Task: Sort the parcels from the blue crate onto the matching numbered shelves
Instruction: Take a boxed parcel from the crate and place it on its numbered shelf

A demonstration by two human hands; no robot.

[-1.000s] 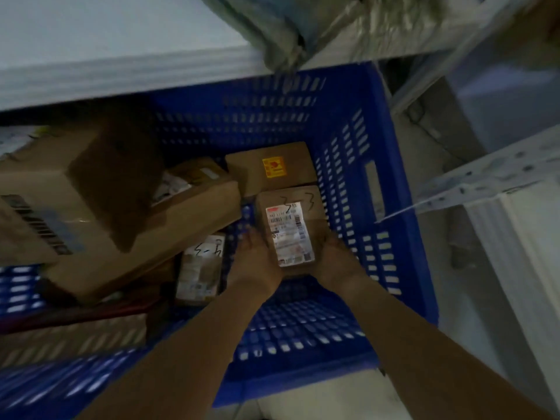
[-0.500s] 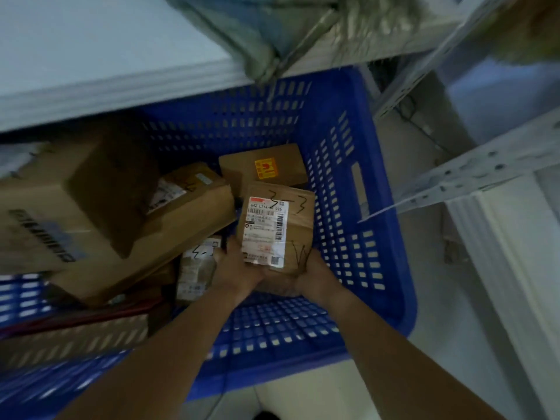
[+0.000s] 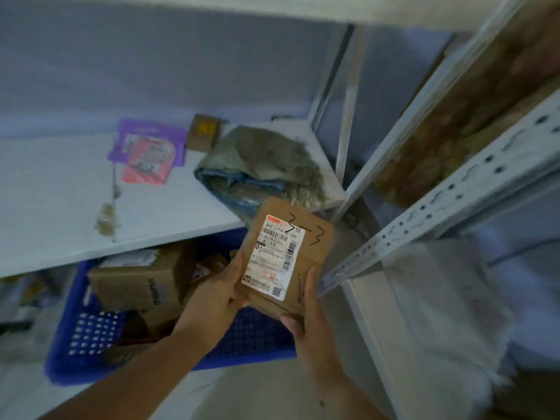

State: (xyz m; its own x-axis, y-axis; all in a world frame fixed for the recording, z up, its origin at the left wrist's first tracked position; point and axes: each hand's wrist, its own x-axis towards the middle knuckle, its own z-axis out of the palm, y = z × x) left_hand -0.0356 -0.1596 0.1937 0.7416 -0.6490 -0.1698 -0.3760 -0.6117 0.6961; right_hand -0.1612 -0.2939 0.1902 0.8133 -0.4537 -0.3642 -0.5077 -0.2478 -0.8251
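Both hands hold a small brown cardboard parcel (image 3: 288,256) with a white shipping label and black handwritten marks. My left hand (image 3: 216,295) grips its left edge and my right hand (image 3: 304,310) grips its lower right corner. The parcel is lifted above the blue crate (image 3: 251,338), which sits on the floor under a white shelf (image 3: 60,201). Several more cardboard boxes (image 3: 142,286) lie in the crate.
On the white shelf lie a purple mailer with a pink packet (image 3: 148,153), a small brown box (image 3: 203,131) and a grey-blue bagged parcel (image 3: 260,168). White perforated shelf posts (image 3: 439,213) stand at the right, with another rack behind.
The parcel has come up out of the crate in both hands. My view has lifted, so the shelf top and its parcels are now in sight.
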